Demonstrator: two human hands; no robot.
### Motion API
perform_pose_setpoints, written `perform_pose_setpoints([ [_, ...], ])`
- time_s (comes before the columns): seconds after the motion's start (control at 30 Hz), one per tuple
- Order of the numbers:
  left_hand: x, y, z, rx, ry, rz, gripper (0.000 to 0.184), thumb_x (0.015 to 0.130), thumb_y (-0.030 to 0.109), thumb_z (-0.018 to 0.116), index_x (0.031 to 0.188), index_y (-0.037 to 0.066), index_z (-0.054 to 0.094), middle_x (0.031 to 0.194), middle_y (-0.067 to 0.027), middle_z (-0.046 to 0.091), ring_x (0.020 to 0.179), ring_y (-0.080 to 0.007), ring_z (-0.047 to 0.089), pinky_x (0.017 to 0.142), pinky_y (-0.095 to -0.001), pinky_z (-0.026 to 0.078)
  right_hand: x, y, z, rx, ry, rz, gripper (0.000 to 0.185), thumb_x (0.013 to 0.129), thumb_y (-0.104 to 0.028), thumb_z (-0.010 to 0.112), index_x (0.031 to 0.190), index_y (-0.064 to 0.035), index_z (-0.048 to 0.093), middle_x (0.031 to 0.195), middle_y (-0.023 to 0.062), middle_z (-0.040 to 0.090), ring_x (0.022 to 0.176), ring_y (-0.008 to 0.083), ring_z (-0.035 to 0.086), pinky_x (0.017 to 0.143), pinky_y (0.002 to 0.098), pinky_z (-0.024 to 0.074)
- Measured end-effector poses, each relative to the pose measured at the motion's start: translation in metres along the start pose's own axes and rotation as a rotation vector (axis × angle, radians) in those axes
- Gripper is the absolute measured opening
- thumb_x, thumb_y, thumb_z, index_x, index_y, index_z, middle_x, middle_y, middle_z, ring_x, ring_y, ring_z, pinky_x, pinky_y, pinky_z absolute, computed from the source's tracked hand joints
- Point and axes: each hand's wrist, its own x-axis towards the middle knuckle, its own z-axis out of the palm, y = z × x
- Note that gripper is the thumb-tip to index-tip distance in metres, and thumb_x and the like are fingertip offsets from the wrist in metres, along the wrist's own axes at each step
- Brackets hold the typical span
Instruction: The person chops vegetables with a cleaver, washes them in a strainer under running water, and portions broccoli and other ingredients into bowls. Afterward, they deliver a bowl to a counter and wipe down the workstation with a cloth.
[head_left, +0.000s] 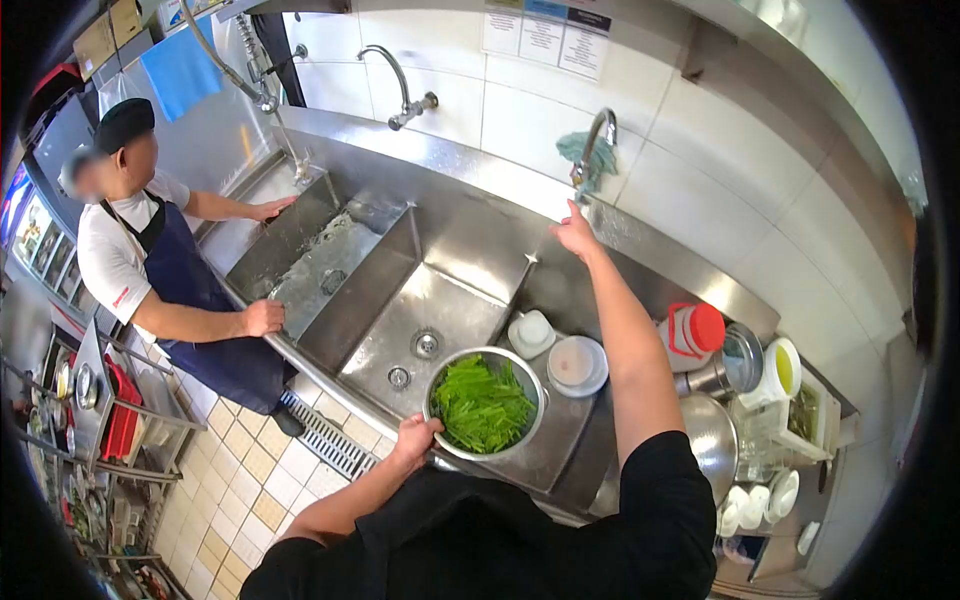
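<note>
My left hand (417, 437) grips the near-left rim of a round metal bowl (536, 372) filled with cut green leafy vegetables (482, 405). The bowl sits over the right part of the sink, near its front edge. My right arm stretches out to the wall side, where my right hand (576, 236) has its index finger extended and holds nothing visible. Just beyond that fingertip is the right-hand tap (597, 135), with a green cloth (590, 160) draped behind it. Whether the finger touches the tap I cannot tell.
A person in a dark apron (185, 270) stands at the left basin (325, 265), where water runs. Beside the bowl are white lidded tubs (577, 366). Further right stand a red-lidded container (695, 330), metal pots (710, 445) and a white bucket (777, 375).
</note>
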Motion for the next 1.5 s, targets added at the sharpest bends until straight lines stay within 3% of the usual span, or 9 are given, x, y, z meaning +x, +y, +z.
perform_pose_setpoints([
  [0.17,0.032,0.012,-0.003,0.033,-0.028,-0.020,0.013,0.076,0.000,0.060,0.088,0.000,0.067,0.071,-0.0050,0.065,0.053,-0.0136,0.056,0.048,-0.0271,0.044,0.078,-0.012,-0.020,0.075,-0.092,0.271,0.058,0.072,-0.016,0.072,0.126,-0.0022,0.055,0.108,0.0192,0.064,0.103,0.0265,0.061,0.089,0.0374,0.0477],
  [0.27,0.076,0.007,-0.005,0.106,-0.066,-0.025,0.009,0.076,0.000,0.062,0.084,0.001,0.067,0.072,-0.0025,0.065,0.056,-0.0114,0.056,0.050,-0.0269,0.044,0.099,-0.014,-0.013,0.089,0.029,0.294,0.053,0.076,-0.016,0.071,0.124,-0.0045,0.051,0.102,0.0065,0.059,0.093,0.0177,0.058,0.078,0.0365,0.0492],
  [0.4,0.089,0.055,0.020,0.316,-0.079,-0.018,0.009,0.078,0.010,0.065,0.080,0.001,0.067,0.064,-0.0008,0.058,0.056,-0.0104,0.051,0.051,-0.0285,0.042,0.091,0.016,-0.011,0.016,-0.184,0.054,0.025,0.080,-0.025,0.073,0.090,-0.0136,0.053,0.090,-0.0019,0.054,0.082,0.0110,0.049,0.071,0.0296,0.0417],
  [0.43,0.134,0.018,0.009,0.571,-0.130,0.141,0.013,0.080,0.012,0.065,0.083,0.000,0.066,0.064,-0.0026,0.058,0.058,-0.0117,0.053,0.052,-0.0306,0.043,0.052,0.000,-0.011,0.080,-0.270,0.126,0.026,0.081,-0.027,0.074,0.095,-0.0121,0.058,0.094,-0.0018,0.058,0.085,0.0115,0.053,0.074,0.0283,0.0430],
  [0.53,0.166,0.027,0.041,0.412,-0.204,0.113,0.024,0.082,0.022,0.064,0.083,-0.002,0.065,0.067,-0.0051,0.060,0.060,-0.0134,0.055,0.055,-0.0320,0.045,-0.054,0.046,0.000,0.039,-0.053,0.145,0.033,0.083,-0.024,0.072,0.108,-0.0051,0.064,0.105,0.0094,0.066,0.099,0.0186,0.060,0.085,0.0320,0.0474],
  [0.77,0.212,0.018,0.142,0.181,-0.296,-0.060,0.001,0.076,0.003,0.060,0.076,0.003,0.061,0.069,-0.0054,0.061,0.059,-0.0166,0.058,0.052,-0.0313,0.048,-0.256,0.091,0.065,-0.351,0.469,0.064,0.031,0.079,-0.016,0.071,0.105,-0.0031,0.059,0.106,0.0203,0.058,0.103,0.0380,0.056,0.090,0.0447,0.0447],
  [1.1,0.185,0.001,0.161,0.117,-0.166,-0.084,0.008,0.077,-0.001,0.058,0.083,0.003,0.056,0.077,-0.0081,0.062,0.061,-0.0185,0.062,0.047,-0.0315,0.054,-0.235,0.116,0.100,-0.485,-0.041,0.167,0.058,0.085,-0.034,0.066,0.138,-0.0199,0.047,0.144,0.0150,0.038,0.131,0.0398,0.036,0.104,0.0575,0.0325],
  [1.37,0.206,0.013,0.148,0.044,-0.065,0.023,0.013,0.075,-0.002,0.059,0.085,0.002,0.053,0.073,-0.0092,0.059,0.051,-0.0212,0.056,0.043,-0.0325,0.048,-0.223,0.083,0.093,-0.404,0.087,0.012,0.049,0.077,-0.027,0.073,0.122,-0.0139,0.057,0.127,0.0132,0.053,0.121,0.0355,0.046,0.099,0.0533,0.0365],
  [1.5,0.206,0.012,0.144,0.068,0.007,0.024,0.013,0.074,-0.003,0.060,0.083,0.001,0.051,0.072,-0.0097,0.058,0.050,-0.0218,0.058,0.041,-0.0345,0.051,-0.218,0.100,0.108,-0.452,-0.160,-0.055,0.047,0.077,-0.034,0.073,0.118,-0.0155,0.061,0.125,0.0143,0.055,0.121,0.0357,0.045,0.100,0.0537,0.0350],
])
